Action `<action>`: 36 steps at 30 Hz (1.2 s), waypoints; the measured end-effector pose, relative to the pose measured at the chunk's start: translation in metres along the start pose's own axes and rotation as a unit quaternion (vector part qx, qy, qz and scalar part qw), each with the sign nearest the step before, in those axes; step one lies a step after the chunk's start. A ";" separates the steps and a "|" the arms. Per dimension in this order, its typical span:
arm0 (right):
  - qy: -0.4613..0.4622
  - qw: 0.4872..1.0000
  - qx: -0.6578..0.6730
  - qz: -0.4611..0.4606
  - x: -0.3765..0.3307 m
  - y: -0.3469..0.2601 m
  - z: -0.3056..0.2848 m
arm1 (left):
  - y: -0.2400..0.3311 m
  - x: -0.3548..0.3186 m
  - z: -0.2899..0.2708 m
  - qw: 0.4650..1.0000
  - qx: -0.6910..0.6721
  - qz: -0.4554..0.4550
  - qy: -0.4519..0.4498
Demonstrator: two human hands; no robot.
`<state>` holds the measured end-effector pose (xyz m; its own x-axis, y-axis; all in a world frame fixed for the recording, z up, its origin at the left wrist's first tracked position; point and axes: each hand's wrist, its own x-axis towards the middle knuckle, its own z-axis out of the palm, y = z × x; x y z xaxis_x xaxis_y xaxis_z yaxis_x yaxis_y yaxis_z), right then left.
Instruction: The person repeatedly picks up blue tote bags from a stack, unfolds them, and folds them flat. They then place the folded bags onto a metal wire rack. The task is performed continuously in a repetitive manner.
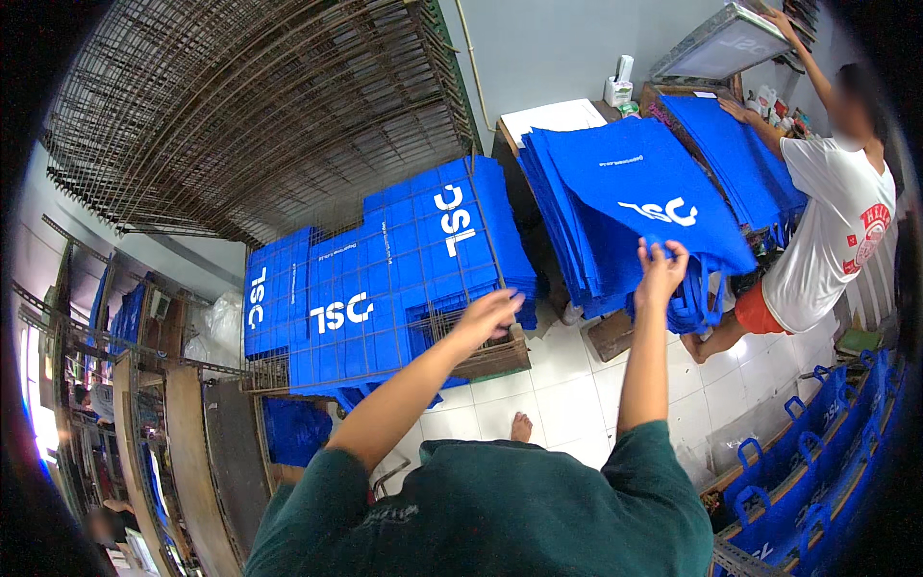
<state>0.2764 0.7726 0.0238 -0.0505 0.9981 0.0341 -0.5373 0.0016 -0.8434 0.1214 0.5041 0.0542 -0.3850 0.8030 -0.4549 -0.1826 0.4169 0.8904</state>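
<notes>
My right hand (663, 272) pinches the near edge of a blue cloth bag (630, 183) with white print, on top of a stack at the right centre. That edge is lifted and curls up over the layers beneath. My left hand (488, 317) is held out by the front corner of a wire drying rack (327, 260), its fingers loosely apart and nothing seen in them. More printed blue bags (413, 216) lie on this rack in overlapping rows. Whether my left fingers touch the rack I cannot tell.
A tilted stack of wire racks (250, 96) hangs above the drying rack. At the right a co-worker (817, 192) in a white shirt holds up a printing screen (721, 43) over another blue pile (735, 144). Blue bags with handles (808, 462) stand in rows at lower right.
</notes>
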 end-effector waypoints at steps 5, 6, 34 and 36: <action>-0.100 0.977 -0.169 -0.080 -0.144 0.016 0.010 | 0.059 0.083 0.072 0.988 -0.155 0.009 -0.024; -0.136 0.925 -0.321 -0.152 -0.169 0.018 0.002 | 0.051 0.097 0.077 0.988 -0.122 0.087 0.034; -0.445 0.870 -0.088 0.195 -0.350 0.022 0.228 | -0.034 -0.323 -0.421 0.948 -0.175 0.236 0.122; -0.443 0.872 -0.084 0.191 -0.370 0.034 0.243 | -0.048 -0.344 -0.442 0.936 -0.206 0.249 0.140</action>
<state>0.0721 0.3889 0.1129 -0.8697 0.4883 0.0715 -0.2115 -0.2380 -0.9480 -0.1376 0.0199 0.1739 -0.7270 0.6865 -0.0116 -0.2278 -0.2252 0.9473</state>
